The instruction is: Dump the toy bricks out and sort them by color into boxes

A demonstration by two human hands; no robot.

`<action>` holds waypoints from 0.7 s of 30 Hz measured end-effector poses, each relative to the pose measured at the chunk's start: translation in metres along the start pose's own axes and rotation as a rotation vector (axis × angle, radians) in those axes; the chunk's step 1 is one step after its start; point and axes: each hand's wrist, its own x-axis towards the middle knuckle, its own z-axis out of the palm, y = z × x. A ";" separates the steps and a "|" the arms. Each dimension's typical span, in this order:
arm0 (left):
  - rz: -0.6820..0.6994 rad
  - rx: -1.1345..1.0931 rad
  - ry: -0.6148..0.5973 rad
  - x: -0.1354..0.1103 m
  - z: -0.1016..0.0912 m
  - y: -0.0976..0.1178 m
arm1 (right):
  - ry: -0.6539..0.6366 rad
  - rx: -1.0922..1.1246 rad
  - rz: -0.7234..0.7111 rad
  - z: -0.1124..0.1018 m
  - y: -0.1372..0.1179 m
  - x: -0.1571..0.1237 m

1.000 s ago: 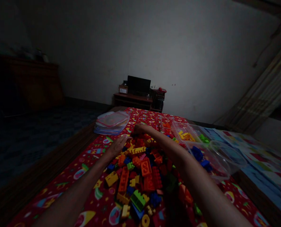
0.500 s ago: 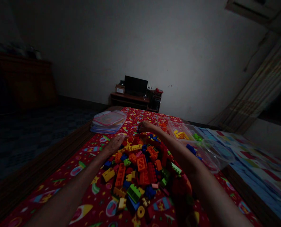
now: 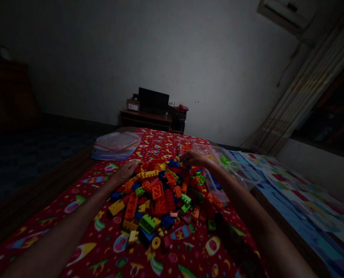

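A heap of toy building blocks (image 3: 157,191) in red, orange, yellow, green and blue lies on a red patterned cloth (image 3: 160,266). My left hand (image 3: 128,170) rests at the far left edge of the heap, fingers stretched out and holding nothing. Over the far right side of the heap is my right hand (image 3: 193,158), its fingers pinched around what looks like a small blue block (image 3: 184,160). Just beyond my right forearm stand clear plastic boxes (image 3: 243,179) with blocks in them, green ones (image 3: 224,160) among them. The arm partly hides these boxes.
A stack of clear plastic lids (image 3: 115,146) lies at the far left of the cloth. On the right is a colourful quilt (image 3: 287,173) with blue fabric beside it. A desk with a monitor (image 3: 154,100) stands against the back wall. The room is dim.
My right hand has moved right, from beyond the heap toward the plastic boxes. The left hand stays by the heap's left edge. The whole view has turned slightly right.
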 end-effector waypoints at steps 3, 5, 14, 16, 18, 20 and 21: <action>-0.019 0.008 -0.012 -0.001 -0.002 0.003 | 0.037 0.095 0.027 -0.001 0.012 -0.013; -0.030 0.019 -0.028 -0.002 -0.004 0.005 | 0.050 0.122 0.049 -0.002 0.018 -0.020; -0.027 0.020 -0.029 -0.005 -0.007 0.011 | 0.119 0.039 0.205 -0.022 0.047 -0.063; -0.035 0.023 -0.029 -0.004 -0.008 0.010 | 0.140 -0.065 0.273 -0.027 0.054 -0.075; -0.042 0.028 -0.030 -0.002 -0.007 0.007 | 0.147 -0.180 0.333 -0.028 0.061 -0.084; -0.046 0.031 -0.024 0.000 -0.005 0.003 | 0.142 -0.278 0.372 -0.027 0.067 -0.089; -0.047 0.030 -0.021 0.001 -0.003 0.000 | 0.142 -0.321 0.377 -0.026 0.069 -0.091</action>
